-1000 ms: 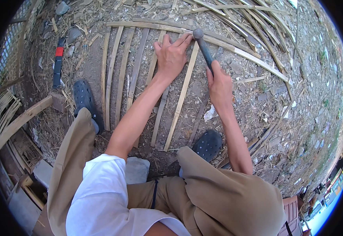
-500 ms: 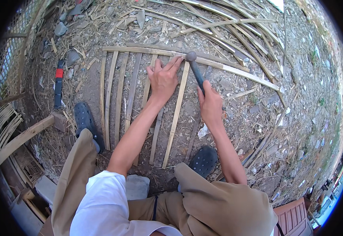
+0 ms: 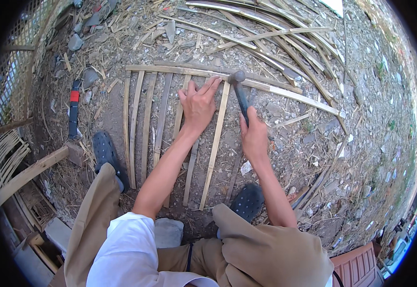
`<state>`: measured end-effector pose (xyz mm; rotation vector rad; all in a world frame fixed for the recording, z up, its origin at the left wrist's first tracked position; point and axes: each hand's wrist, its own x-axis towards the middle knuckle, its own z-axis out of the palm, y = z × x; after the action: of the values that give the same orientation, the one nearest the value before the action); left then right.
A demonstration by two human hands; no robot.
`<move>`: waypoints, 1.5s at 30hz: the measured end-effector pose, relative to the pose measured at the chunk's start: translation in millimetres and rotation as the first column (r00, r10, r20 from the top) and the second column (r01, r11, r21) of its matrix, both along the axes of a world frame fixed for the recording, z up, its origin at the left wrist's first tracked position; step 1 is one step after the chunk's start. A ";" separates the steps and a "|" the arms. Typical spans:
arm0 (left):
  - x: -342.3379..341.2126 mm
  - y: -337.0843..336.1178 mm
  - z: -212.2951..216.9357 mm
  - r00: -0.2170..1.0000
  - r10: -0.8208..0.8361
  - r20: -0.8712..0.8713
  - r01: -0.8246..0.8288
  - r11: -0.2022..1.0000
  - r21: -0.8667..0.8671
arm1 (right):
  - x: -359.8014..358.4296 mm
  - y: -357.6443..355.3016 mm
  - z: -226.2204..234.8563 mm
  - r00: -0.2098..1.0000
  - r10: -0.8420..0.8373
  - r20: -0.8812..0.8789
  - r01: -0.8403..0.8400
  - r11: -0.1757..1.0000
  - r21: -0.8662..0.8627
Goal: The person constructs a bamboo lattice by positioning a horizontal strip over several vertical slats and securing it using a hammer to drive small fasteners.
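Observation:
My right hand [image 3: 255,136] is closed round the handle of a hammer [image 3: 241,98], whose rounded metal head is over the long bamboo crosspiece [image 3: 285,91]. My left hand [image 3: 200,106] is on the left of the hammer, its foremost fingers drawn together at the crosspiece. Whatever is between those fingertips is too small to make out. Beside them, the top of a pale bamboo slat [image 3: 215,146] meets the crosspiece. Several more slats [image 3: 135,129] lie side by side to the left, running from the crosspiece toward my feet.
Long split bamboo strips [image 3: 275,45] are heaped at the far right. A dark blade-shaped tool with a red band [image 3: 74,110] lies at the left, near a wooden beam [image 3: 29,174]. My clogs [image 3: 107,150] flank the slats. A grey block [image 3: 168,233] sits between my legs.
The view has tilted slightly, so the ground sits lower in the picture. The hammer head has shifted a little right relative to my left fingertips. Both hands keep nearly the same pose.

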<state>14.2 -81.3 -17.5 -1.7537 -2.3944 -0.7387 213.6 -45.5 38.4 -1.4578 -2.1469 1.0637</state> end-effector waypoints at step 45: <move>-0.2 2.6 -3.2 1.000 0.012 -0.022 -0.012 1.000 0.011 | 4.5 17.8 4.7 0.992 0.097 0.079 -0.109 0.980 0.168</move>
<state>14.1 -78.7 -20.7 -1.7323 -2.3808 -0.7255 218.1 -27.7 43.1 -1.3370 -2.3218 0.8471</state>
